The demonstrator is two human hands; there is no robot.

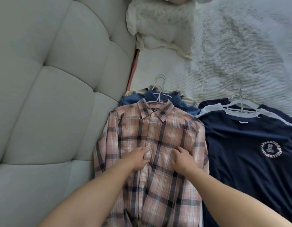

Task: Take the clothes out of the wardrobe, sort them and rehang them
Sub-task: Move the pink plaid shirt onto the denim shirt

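From the head view, the plaid shirt [151, 145] lies face up on the bed [240, 54], its long axis running from the collar at the far end toward the person, so the button placket passes straight between the two hands. The left hand [138, 159] sits on the placket, its fingers [142, 152] bent down onto the fabric beside a white button; whether they pinch the cloth or merely press it I cannot tell. The right hand [183, 158] rests just across the placket on the chest panel, fingers curled against the cloth, and again a true grip cannot be made out. Both hands are about equally near the placket, the left touching it. My guess is that the next move works along this button line, either smoothing or fastening. The shirt is a soft woven check in pink, cream and navy, on a thin white hanger [156, 97] whose hook points away. Beneath its collar lies a blue denim shirt [179, 105]. Just beside it to the right lies a smooth navy T-shirt [240, 153] with a round white print, stacked on other tops with pale hangers [240, 107]. A padded grey headboard [51, 79] runs along the left, and a cream frilled pillow [161, 27] lies at the far end of the ribbed bedcover.
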